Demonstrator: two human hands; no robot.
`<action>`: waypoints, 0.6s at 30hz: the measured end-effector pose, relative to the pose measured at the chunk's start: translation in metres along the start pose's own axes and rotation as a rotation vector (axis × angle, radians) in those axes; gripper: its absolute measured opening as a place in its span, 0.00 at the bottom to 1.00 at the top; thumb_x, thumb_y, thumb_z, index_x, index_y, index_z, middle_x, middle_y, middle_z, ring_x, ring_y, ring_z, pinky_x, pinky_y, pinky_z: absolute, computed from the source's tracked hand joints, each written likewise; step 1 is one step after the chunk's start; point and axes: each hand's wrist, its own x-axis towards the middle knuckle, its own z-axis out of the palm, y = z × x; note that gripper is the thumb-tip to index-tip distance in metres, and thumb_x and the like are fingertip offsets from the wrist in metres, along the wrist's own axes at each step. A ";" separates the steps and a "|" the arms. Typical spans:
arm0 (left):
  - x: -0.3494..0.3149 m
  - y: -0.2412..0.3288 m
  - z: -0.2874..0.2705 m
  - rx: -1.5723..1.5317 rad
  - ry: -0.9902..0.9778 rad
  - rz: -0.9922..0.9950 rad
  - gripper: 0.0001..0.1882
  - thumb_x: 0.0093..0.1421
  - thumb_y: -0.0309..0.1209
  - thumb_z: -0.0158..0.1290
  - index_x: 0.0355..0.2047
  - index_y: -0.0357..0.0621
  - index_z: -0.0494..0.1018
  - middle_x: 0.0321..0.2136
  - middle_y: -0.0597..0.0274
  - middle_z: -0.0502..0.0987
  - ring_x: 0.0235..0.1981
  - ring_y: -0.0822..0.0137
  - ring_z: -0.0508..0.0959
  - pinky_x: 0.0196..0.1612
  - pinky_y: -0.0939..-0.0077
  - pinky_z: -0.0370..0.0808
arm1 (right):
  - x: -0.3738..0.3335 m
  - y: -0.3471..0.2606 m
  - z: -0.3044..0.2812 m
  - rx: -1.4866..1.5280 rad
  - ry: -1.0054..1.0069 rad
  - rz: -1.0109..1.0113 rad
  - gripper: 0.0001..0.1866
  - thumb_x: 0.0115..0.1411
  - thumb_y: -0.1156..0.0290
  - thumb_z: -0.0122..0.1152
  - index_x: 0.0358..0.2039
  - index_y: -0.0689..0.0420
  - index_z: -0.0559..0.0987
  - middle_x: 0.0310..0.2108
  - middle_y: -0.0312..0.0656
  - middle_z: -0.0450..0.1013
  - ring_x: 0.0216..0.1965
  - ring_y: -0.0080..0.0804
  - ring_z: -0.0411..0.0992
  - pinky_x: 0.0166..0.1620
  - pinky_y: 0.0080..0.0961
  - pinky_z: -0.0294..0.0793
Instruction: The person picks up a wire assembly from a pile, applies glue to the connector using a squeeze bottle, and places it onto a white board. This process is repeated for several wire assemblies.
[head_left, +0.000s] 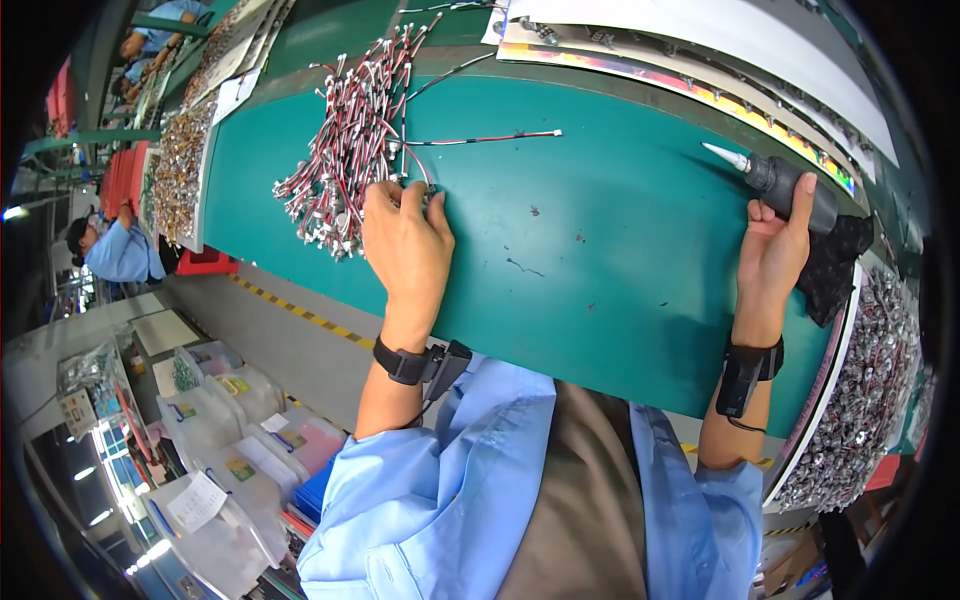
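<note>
A heap of thin red, black and white connector cables [345, 140] with small white plugs lies on the green mat [500, 260], left of the middle. My left hand [408, 240] rests at its near right edge, fingers curled onto a cable; the fingertips are partly hidden. One cable [485, 138] stretches to the right from the heap, its white plug on the mat. At the right, my right hand [778, 240] is wrapped round a dark squeeze bottle [790, 188] with a pale pointed nozzle, tilted up toward the far left above the mat.
Beside the right hand lies a crumpled black cloth [838, 265]. A tray of small metallic parts [850, 400] stands at the right edge, another of brownish parts [180, 165] at the left. Racked boards [680, 85] line the back. Plastic bins [240, 450] sit lower left; another person [125, 250] works beyond.
</note>
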 end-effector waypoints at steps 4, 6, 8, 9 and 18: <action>0.002 0.004 0.003 -0.037 -0.063 -0.046 0.06 0.47 0.27 0.54 0.27 0.40 0.71 0.27 0.56 0.66 0.27 0.57 0.70 0.27 0.68 0.67 | 0.000 -0.002 0.001 0.009 -0.007 0.005 0.12 0.55 0.60 0.54 0.27 0.55 0.70 0.21 0.32 0.65 0.18 0.17 0.56 0.23 0.16 0.56; 0.004 0.002 -0.001 -0.079 -0.035 -0.012 0.06 0.49 0.26 0.53 0.28 0.39 0.71 0.28 0.55 0.68 0.26 0.60 0.72 0.26 0.70 0.68 | -0.002 -0.004 0.003 0.010 -0.018 0.004 0.12 0.55 0.60 0.54 0.27 0.55 0.70 0.22 0.32 0.65 0.18 0.17 0.56 0.24 0.15 0.56; 0.006 0.003 -0.010 -0.129 -0.005 0.022 0.06 0.50 0.25 0.52 0.30 0.39 0.71 0.28 0.55 0.70 0.25 0.63 0.73 0.25 0.72 0.69 | -0.006 -0.005 0.004 -0.011 -0.021 -0.020 0.12 0.55 0.59 0.54 0.27 0.55 0.70 0.22 0.32 0.65 0.18 0.17 0.56 0.24 0.16 0.56; 0.007 0.006 -0.020 -0.498 -0.083 -0.226 0.07 0.52 0.25 0.50 0.32 0.38 0.70 0.30 0.54 0.71 0.25 0.65 0.75 0.24 0.75 0.70 | -0.008 -0.005 0.003 -0.030 -0.030 -0.036 0.12 0.55 0.59 0.54 0.27 0.55 0.70 0.22 0.32 0.66 0.18 0.17 0.56 0.24 0.16 0.56; 0.060 0.062 -0.043 -1.434 0.091 -0.319 0.09 0.55 0.21 0.47 0.36 0.31 0.67 0.33 0.51 0.73 0.29 0.62 0.77 0.30 0.77 0.76 | -0.021 -0.004 0.006 -0.116 -0.099 -0.101 0.16 0.56 0.57 0.51 0.33 0.59 0.71 0.29 0.38 0.69 0.20 0.17 0.57 0.26 0.17 0.58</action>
